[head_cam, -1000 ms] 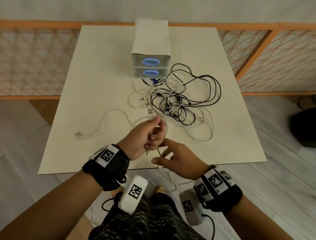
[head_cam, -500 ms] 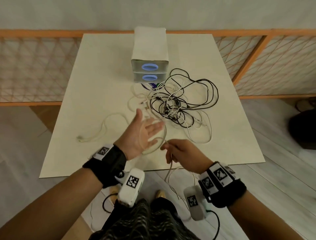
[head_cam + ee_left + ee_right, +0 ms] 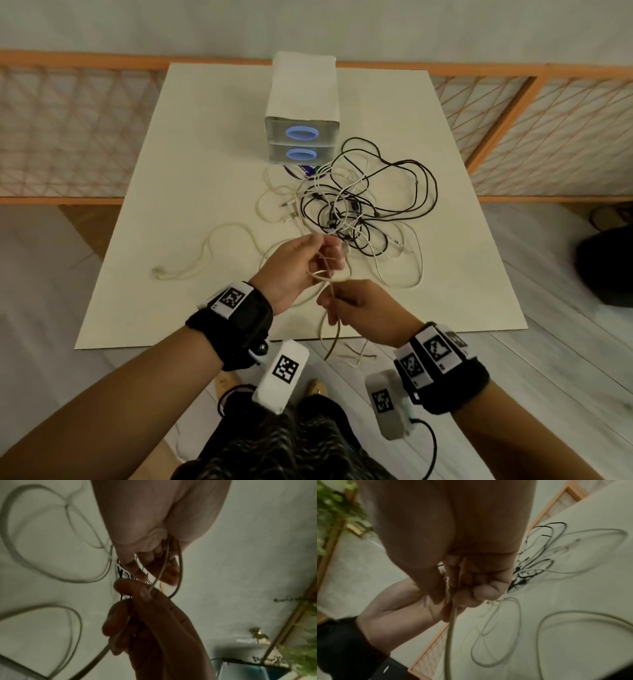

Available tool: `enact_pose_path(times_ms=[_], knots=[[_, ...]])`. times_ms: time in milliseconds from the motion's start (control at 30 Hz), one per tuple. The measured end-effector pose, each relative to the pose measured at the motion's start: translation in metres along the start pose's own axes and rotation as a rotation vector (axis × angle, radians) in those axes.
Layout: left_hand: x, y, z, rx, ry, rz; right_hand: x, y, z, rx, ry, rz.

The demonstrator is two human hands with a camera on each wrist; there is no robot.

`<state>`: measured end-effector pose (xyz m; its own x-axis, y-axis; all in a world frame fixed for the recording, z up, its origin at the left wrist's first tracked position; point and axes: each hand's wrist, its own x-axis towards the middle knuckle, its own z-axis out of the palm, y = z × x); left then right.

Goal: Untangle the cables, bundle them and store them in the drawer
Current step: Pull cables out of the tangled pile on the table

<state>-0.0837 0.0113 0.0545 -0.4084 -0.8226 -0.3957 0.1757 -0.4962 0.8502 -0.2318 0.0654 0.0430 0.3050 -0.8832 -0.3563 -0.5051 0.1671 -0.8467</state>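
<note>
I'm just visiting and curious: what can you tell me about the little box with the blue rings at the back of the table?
The drawer unit is a small, pale box standing upright at the far middle of the cream table. Its front holds two stacked, greyish drawers, each with an oval blue ring handle; both look pushed in. The tangled cables lie just in front and to the right of it. Something purple and white peeks out at its base. Neither hand touches it.

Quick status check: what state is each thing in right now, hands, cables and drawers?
Left hand: holds loops of the white cable.
Right hand: pinches the white cable.
Cable tangle: black and white cables still knotted on the table.
Top drawer: closed.
Bottom drawer: closed.
</note>
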Motion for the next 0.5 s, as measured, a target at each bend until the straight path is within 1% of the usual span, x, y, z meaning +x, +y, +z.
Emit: enact_pose_path(times_ms=[67,133,167,267,333,367,400,433,500], knots=[[-0.004,-0.004,-0.003,0.084,0.024,0.013,-0.006,0.005,0.001,0.195,0.013,0.042],[-0.010,-0.017,-0.002,0.225,-0.006,-0.007,-0.009,0.004,-0.001,0.356,0.065,0.111],[-0.015,-0.026,-0.001,0.287,-0.041,-0.036,-0.008,0.003,-0.001,0.441,0.093,0.146],[-0.028,-0.050,0.004,0.433,-0.167,-0.126,0.001,-0.003,-0.002,0.802,0.179,0.226],[-0.031,-0.067,-0.005,0.689,-0.260,-0.138,0.007,-0.004,-0.006,0.948,0.274,0.250],[-0.031,-0.072,-0.011,0.796,-0.304,-0.145,0.009,-0.004,-0.009,0.963,0.317,0.249],[-0.031,-0.077,-0.018,0.816,-0.332,-0.168,0.009,-0.005,-0.012,0.940,0.339,0.241],[-0.030,-0.079,-0.023,0.785,-0.338,-0.185,0.009,-0.005,-0.013,0.879,0.334,0.229],[-0.025,-0.073,-0.030,0.668,-0.282,-0.172,0.007,-0.006,-0.009,0.683,0.260,0.204]])
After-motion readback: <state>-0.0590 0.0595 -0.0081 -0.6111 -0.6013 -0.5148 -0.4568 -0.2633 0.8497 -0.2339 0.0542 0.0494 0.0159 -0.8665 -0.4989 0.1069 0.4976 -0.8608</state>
